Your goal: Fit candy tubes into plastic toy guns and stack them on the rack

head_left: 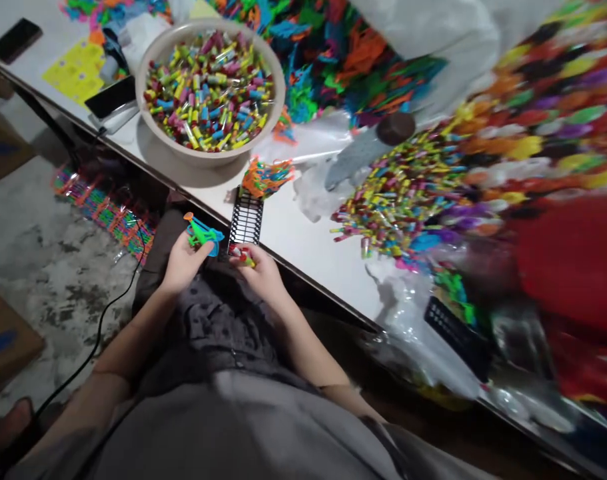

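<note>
Holding small bright pieces [200, 233]

The person wears a grey shirt [243, 433] with loose sleeves [408, 443], forearms [308, 340] and hands [180, 265] uncovered, and creased, darker grey trousers [208, 327] with small dark spots.

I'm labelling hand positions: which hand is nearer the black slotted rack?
Right. The right hand is at the near end of the black slotted rack; the left hand is farther off, to the rack's left.
</note>
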Demonstrator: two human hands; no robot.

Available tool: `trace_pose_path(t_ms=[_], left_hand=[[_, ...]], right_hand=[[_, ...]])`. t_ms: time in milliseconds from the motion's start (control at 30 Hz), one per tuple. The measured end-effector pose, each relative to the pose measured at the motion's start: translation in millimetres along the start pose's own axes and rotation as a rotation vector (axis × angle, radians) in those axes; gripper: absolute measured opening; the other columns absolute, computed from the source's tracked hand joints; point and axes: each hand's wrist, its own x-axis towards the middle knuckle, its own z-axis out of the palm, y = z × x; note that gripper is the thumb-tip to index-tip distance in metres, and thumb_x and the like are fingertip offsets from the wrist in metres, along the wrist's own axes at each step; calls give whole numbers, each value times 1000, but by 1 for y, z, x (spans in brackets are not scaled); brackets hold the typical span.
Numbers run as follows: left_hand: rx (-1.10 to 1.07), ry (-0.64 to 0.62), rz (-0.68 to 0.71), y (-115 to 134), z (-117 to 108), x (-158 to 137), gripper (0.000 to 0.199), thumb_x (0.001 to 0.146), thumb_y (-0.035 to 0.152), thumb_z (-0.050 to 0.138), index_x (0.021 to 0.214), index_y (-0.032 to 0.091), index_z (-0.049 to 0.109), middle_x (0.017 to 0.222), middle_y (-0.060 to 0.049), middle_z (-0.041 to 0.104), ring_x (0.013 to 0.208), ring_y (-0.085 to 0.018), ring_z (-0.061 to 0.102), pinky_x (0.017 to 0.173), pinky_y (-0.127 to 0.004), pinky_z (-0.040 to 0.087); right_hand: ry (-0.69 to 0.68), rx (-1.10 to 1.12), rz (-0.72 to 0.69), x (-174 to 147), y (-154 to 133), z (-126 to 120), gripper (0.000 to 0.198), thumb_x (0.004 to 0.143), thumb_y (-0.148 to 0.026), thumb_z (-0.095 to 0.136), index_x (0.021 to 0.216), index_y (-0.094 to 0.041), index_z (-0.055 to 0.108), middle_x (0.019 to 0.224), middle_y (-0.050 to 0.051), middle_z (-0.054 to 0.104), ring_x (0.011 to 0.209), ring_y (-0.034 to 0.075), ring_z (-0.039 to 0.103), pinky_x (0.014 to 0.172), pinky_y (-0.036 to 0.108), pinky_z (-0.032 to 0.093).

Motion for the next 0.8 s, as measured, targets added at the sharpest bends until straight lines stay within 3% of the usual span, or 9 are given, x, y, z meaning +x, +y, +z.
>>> trace_pose_path(t_ms=[200,367,567,800], left_hand=[[-41,-6,1,-1,5,-8,48,67,43,76,102,18,55,98,-4,67,89,-14,64,84,-28,52],[-17,-56,-19,-5,7,-11,50,68,46,74,104,18,53,99,-6,66,91,-17,64,84,-31,53],[15,-71,-2,-5,9,-13,49,69,47,73,102,18,53,97,-5,65,90,-17,64,84,-31,53],[14,-92,-28,-12,9,-12,44,71,47,72,98,18,53,91,-3,64,87,-16,64,83,-31,54]], right_hand=[[59,92,-2,-5,-7,2,25,75,-33,63,95,-23,52,82,-1,62,67,13,59,68,27,47],[171,162,58,-7,-15,4,27,72,-39,66,89,-21,55,73,-2,61,59,12,56,61,26,46],[125,220,134,-10,-18,2,30,74,-46,64,88,-20,58,60,-3,58,46,8,43,47,22,34],[109,195,97,-7,-11,1,33,75,-50,63,83,-19,55,59,-4,51,49,8,44,47,22,34]])
